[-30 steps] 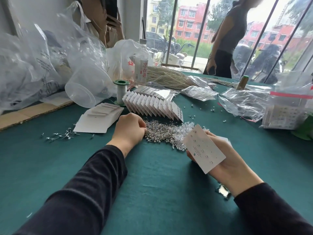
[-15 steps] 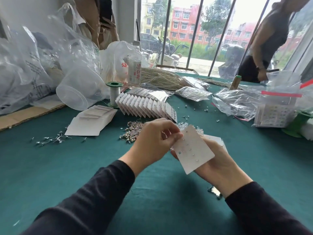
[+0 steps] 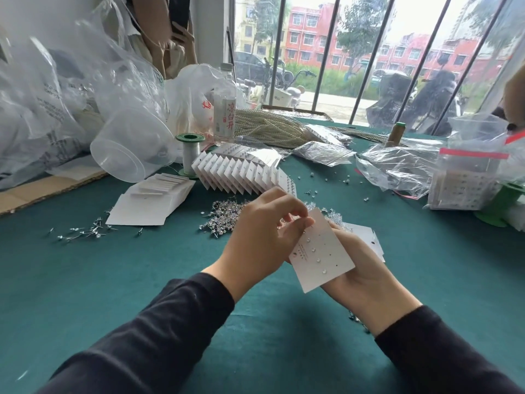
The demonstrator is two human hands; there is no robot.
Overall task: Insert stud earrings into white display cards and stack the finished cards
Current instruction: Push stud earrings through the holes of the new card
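The right hand [image 3: 360,270] grips a white card [image 3: 322,253] from beneath, tilted up over the near middle of the green counter [image 3: 113,280], a few studs already seated in it. The left hand [image 3: 264,237] pinches the card's far corner, fingers curled; whether a stud sits between them is too small to tell. Just beyond lies a heap of loose studs [image 3: 224,214], with a fanned row of finished cards [image 3: 241,174] farther back.

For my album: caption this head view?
Left hand pinches the top edge of a white card held in the right hand.
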